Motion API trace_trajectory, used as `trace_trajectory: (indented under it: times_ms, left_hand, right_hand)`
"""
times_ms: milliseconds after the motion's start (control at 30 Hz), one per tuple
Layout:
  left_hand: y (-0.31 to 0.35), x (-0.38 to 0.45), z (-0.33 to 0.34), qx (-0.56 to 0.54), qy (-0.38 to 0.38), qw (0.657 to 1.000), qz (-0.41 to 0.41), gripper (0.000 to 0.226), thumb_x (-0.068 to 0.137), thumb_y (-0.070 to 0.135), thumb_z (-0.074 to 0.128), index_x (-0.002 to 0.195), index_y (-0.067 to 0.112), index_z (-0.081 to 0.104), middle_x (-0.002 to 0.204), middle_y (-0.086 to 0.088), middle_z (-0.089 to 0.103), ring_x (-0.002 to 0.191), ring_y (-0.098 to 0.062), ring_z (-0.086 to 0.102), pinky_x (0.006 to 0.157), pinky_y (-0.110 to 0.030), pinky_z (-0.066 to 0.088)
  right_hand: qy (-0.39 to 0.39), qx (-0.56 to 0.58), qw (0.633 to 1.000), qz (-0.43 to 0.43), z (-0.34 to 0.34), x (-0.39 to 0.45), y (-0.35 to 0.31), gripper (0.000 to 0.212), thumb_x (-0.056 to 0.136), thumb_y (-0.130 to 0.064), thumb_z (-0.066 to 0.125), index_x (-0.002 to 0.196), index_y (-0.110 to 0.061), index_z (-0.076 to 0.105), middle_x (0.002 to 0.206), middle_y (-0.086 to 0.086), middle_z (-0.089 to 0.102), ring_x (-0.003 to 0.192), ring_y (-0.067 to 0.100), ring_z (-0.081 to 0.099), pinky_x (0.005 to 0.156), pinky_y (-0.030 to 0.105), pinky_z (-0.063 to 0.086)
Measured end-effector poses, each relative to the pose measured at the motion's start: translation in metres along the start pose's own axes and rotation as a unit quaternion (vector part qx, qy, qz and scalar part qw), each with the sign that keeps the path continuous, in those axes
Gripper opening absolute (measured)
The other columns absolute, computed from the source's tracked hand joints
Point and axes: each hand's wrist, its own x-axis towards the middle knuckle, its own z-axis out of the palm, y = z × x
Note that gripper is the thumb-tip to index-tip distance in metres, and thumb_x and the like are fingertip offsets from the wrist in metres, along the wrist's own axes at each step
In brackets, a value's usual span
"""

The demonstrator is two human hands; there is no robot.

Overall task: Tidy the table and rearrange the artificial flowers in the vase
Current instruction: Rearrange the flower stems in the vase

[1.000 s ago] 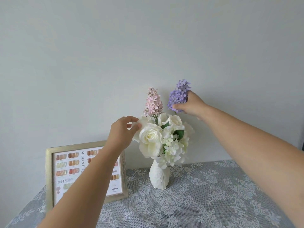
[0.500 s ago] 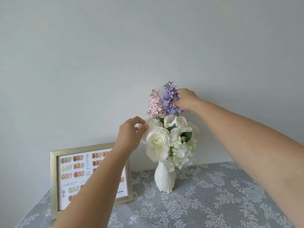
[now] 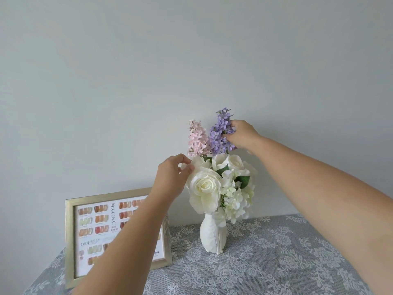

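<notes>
The purple sprig (image 3: 221, 130), in the right hand's (image 3: 241, 135) grip, now stands upright beside the pink sprig (image 3: 196, 138); left hand (image 3: 172, 175) pinches a white petal (image 3: 187, 167).

White textured vase (image 3: 212, 235) upright on lace tablecloth, cream roses (image 3: 205, 186), pink spike (image 3: 196, 138), purple spike (image 3: 220, 133) upright

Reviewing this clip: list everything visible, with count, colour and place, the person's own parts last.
Vase: one, white, on the table, centre.
Roses: a few, cream, in the vase; exact count unclear.
Small white blossoms: one cluster, right of the roses.
Pink flower spike: one, upright above the roses.
Purple flower spike: one, beside the pink one.
Picture frame: one, gold, left, leaning against the wall.
Tablecloth: one, grey lace.
Left hand: pinching a rose petal.
Right hand: gripping the purple spike.
</notes>
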Motion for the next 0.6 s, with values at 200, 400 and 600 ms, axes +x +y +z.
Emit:
trace_trajectory:
  times_ms: [200, 400, 600]
  left_hand:
    - [-0.007, -0.007, -0.012, -0.014, -0.007, 1.000, -0.017, 0.013, 0.092, 0.030, 0.063, 0.105, 0.026, 0.063, 0.105, 0.007, 0.068, 0.087, -0.010, 0.066, 0.067, -0.025, 0.049]
    - [-0.015, -0.027, -0.024, -0.079, 0.010, 0.996, -0.047, 0.035, 0.093, 0.032, 0.062, 0.126, 0.029, 0.052, 0.122, 0.013, 0.058, 0.103, -0.011, 0.063, 0.070, -0.016, 0.045]
    - [-0.018, -0.060, -0.024, -0.162, 0.054, 0.981, -0.087, 0.039, 0.093, 0.042, 0.058, 0.131, 0.038, 0.046, 0.136, 0.015, 0.050, 0.118, -0.028, 0.058, 0.086, -0.054, 0.052]
  right_hand:
    - [0.007, 0.043, 0.999, 0.011, -0.006, -0.009, 0.013, 0.026, 0.081, -0.026, 0.068, 0.106, -0.025, 0.064, 0.103, 0.001, 0.069, 0.097, 0.023, 0.064, 0.088, 0.035, 0.051]
    - [0.018, 0.117, 0.993, 0.024, -0.014, -0.028, 0.036, 0.032, 0.076, -0.033, 0.074, 0.104, -0.036, 0.057, 0.100, -0.015, 0.065, 0.094, 0.012, 0.063, 0.082, 0.033, 0.052]
    - [0.030, 0.176, 0.983, 0.049, -0.019, -0.050, 0.059, 0.063, 0.082, -0.032, 0.068, 0.139, -0.036, 0.043, 0.134, -0.003, 0.053, 0.119, 0.017, 0.054, 0.095, 0.034, 0.041]
